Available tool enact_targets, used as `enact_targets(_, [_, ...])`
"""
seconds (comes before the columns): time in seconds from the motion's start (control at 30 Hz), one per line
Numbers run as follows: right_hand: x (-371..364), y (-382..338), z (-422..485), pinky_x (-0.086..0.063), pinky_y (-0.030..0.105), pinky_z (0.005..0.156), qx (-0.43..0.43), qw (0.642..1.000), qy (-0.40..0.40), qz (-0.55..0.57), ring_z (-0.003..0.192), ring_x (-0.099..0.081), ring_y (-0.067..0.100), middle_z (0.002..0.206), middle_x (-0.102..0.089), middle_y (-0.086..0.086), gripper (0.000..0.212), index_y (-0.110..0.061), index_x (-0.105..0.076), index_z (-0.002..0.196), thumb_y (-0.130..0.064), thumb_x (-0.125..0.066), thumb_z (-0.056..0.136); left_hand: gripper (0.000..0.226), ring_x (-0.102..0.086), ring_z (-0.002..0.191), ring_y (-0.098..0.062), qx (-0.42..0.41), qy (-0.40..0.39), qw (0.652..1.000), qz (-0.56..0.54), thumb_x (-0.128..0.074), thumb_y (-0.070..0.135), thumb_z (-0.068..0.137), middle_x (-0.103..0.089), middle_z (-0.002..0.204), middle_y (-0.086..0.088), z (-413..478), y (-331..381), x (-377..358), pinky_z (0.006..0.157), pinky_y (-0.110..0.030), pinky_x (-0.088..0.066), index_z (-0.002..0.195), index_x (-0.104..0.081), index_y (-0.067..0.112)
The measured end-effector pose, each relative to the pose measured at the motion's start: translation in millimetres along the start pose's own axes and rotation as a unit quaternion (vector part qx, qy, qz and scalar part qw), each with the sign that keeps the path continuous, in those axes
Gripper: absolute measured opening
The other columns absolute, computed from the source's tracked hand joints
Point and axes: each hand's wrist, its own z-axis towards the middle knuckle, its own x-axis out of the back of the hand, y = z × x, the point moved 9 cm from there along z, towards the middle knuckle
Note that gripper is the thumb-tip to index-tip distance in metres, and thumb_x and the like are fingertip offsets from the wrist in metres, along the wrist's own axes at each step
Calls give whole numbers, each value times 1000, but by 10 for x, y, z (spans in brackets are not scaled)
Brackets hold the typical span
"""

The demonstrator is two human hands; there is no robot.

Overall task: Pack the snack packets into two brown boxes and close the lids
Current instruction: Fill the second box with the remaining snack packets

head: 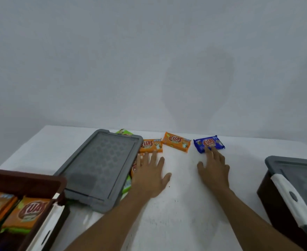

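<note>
Since the blue packet [209,143] lies flat on the desk [181,205] at about 1 o'clock, close to the far edge, the right grip [214,171] is at full reach. Its fingers are stretched nearly straight with the tips resting on the packet's near edge, and it holds nothing. A flat wrapper like this probably slips under a straight press, so I would drag it a little toward 6 o'clock, then tuck the thumb under the near edge and pinch.

The left grip [149,173] is spread wide, palm down and empty, its fingertips just short of the orange packet [151,146] at 11 o'clock. The same drag-and-pinch should suit that one. A tilted orange packet [176,141] sits at 12 o'clock between the two.

The grey lid [102,167] lies at 10 o'clock, propped unevenly on a green packet [127,184], with more wrappers showing at its right edge. Those likely need the lid lifted off, not tugging.

The open brown box [25,179] at 8 o'clock has orange packets inside, so it looks like the destination. The second brown box [268,194] at 4 o'clock seems lidded, with its white latch [292,198] down its side.
</note>
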Motion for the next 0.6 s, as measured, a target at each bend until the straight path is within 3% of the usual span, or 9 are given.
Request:
enact_targets(0.1, [-96,-39,74,-26,50,107,22,996,-15,-80,148,-7,20,163,0,-2,63,-25,-4,154,-34,-32,99,70,-28,143,-32,2,49,998,-25,-23,64,93,-34,155,-9,17,4,84,117,-58,-12,146,-38,21])
enact_targets(0.2, [-102,-14,84,-27,51,105,13,996,-12,-87,145,-14,24,162,-6,0,63,-24,-7,154,-36,-31,98,62,-40,137,-28,-16,86,996,-33,-33,62,92,-47,146,-6,-26,-14,104,114,-59,-22,135,-49,21])
enact_targets(0.3, [-24,-36,33,-32,51,101,18,992,25,-120,136,-23,30,156,-19,4,58,-21,-22,149,-37,-40,96,58,-38,136,-29,-31,99,994,-36,-35,60,91,-46,144,-6,-61,-65,150,115,-56,-23,129,-51,20])
enact_targets(0.43, [10,-58,-37,-28,49,102,40,992,38,-112,134,-19,27,150,-28,5,50,-23,-38,140,-35,-49,93,64,-40,130,-25,-9,102,992,-75,-29,64,91,-46,139,-4,-83,-280,259,113,-43,-28,130,-49,18])
enact_targets(0.6, [-66,-77,-200,-24,50,111,63,996,0,-60,146,-15,26,159,-23,3,56,-26,-33,145,-37,-51,94,71,-32,137,-20,4,62,992,-110,-18,71,89,-37,148,1,-156,-712,201,117,-43,-19,135,-44,23])
